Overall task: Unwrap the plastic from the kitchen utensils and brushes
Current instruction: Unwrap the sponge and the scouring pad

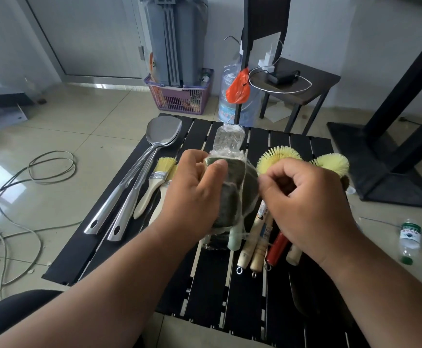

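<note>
Two hands meet at the centre of the frame above the black slatted table (292, 146): the left hand (194, 187) has its grip curled round a green plastic-wrapped scrubber bundle (232, 194), while the right hand (305, 199) pinches the clear wrap beside it. Two steel spatulas (139, 177) and two paint brushes (158, 183) lie at left; yellow-bristled brushes (277, 156) lie right of centre.

No writing can be read anywhere. The plastic bottle (408, 239) on the floor has a green-and-white label, and one brush handle (262, 214) bears print, both too small and blurred.
</note>
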